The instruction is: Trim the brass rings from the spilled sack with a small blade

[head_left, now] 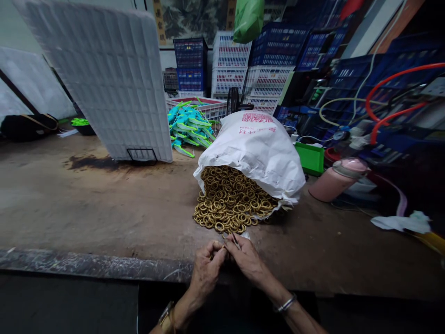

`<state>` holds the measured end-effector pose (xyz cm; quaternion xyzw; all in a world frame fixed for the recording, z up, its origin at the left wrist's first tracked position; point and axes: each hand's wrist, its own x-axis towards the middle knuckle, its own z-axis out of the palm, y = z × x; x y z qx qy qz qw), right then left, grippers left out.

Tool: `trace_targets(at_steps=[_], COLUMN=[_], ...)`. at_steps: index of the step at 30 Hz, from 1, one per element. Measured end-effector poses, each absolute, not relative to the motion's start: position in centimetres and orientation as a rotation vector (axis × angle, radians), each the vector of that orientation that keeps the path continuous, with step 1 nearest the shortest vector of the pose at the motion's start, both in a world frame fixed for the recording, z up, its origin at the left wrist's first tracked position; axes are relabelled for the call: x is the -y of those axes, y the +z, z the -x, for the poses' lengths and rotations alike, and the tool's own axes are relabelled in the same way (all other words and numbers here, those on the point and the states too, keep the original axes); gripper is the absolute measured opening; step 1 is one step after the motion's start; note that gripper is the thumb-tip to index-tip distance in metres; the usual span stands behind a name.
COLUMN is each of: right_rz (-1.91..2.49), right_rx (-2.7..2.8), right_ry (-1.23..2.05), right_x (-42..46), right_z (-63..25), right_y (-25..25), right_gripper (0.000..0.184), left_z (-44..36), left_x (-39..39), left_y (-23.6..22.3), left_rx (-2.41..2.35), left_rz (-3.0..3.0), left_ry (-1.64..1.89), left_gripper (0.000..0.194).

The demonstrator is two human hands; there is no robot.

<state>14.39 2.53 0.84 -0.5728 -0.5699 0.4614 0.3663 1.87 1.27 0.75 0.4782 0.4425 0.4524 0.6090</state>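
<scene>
This looks like a small workshop: the broad workbench (104, 208) is stained and worn along its edge, and a sack (257, 144) lies open on it, spilling brass-coloured rings (229, 206) in bulk. Behind stand stacks of blue and white plastic crates (229, 51), while orange hoses (374, 134) curve in from the right

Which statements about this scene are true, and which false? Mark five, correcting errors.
1. Round brass-coloured rings spill from a white sack printed in red. True.
2. The sack is tied shut. False: its mouth gapes open.
3. In the picture, a cylindrical pink bottle is right of the sack. True.
4. The person's bare left hand and bare right hand are close together. True.
5. Both wrists are bare. False: the left bears a gold band, the right a silver bracelet.
</scene>
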Motion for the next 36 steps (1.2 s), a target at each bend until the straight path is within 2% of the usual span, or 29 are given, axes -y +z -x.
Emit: trace_targets(at_steps=[7, 14, 23, 30, 36], right_rz=[1.515, 1.477, 1.481, 1.634, 1.653], right_rx=[1.457, 1.467, 1.521, 1.787, 2.032], right_ry=[1.131, 1.134, 1.087, 0.726, 0.678], right_x=[-2.4, -2.0, -1.5, -1.3, -0.3], right_z=[-14.8, -14.8, -15.1, -16.4, -16.4], right_y=[1.5, 1.8, 2.2, 1.1, 0.8], right_gripper=[0.026, 0.028, 0.025, 0.017, 0.026], left_z=[-1.6, -1.9, -2.4, -2.4, -2.8], left_x=[-1.2, -0.7, -0.3, 0.0, -0.1], left_y=[1.4, 1.8, 2.0, 1.4, 1.7], left_rx=[-1.064, -1.093, -1.002, -0.908, -0.937], left_rz=[-0.950, -0.947, -0.919, -0.794, -0.791], left_ry=[0.844, 0.950, 0.877, 0.911, 0.915], left_gripper=[0.032, 0.030, 0.036, 0.032, 0.033])
